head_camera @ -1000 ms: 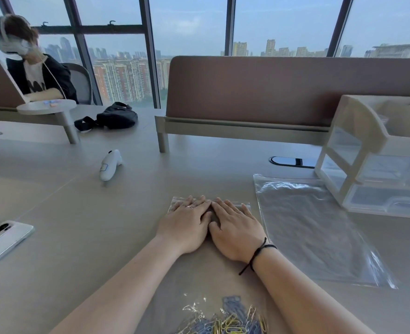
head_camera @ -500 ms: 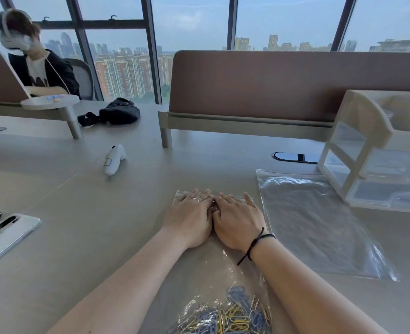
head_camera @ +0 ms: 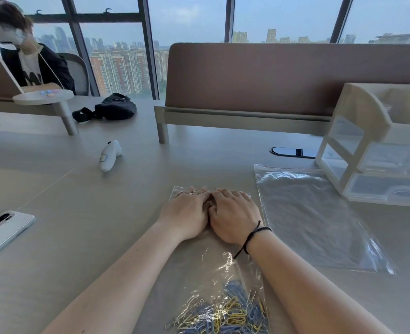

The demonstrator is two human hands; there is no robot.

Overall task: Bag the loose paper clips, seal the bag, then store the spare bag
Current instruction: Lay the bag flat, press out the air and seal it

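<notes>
The clear zip bag (head_camera: 213, 268) is lying flat on the grey desk (head_camera: 83, 237), its long axis running from the near edge away toward the far side, with its mouth end pointing far and its closed end nearest the camera. Both hands are pressing on the far end of this bag, side by side and touching each other. The left hand (head_camera: 187, 213) is lying palm down with fingers fairly straight on the bag's far left corner, and the right hand (head_camera: 235, 215), with a black cord on its wrist, is lying likewise on the far right corner; neither hand is curling round anything. The fingertips are reaching close to the bag's far edge, so the bulk of the bag is stretching back from the hands toward the near side, between the two forearms. The paper clips (head_camera: 225, 312), blue, yellow and silver, are lying heaped inside the bag's near end, well apart from the hands.

The spare bag (head_camera: 314, 220) is lying flat just to the right, apart from the hands, its long axis also running near to far, its far corner reaching the clear drawer organiser (head_camera: 380, 150) at the far right. A white controller (head_camera: 108, 155) is lying at the far left, and a white phone (head_camera: 4, 225) at the left edge.
</notes>
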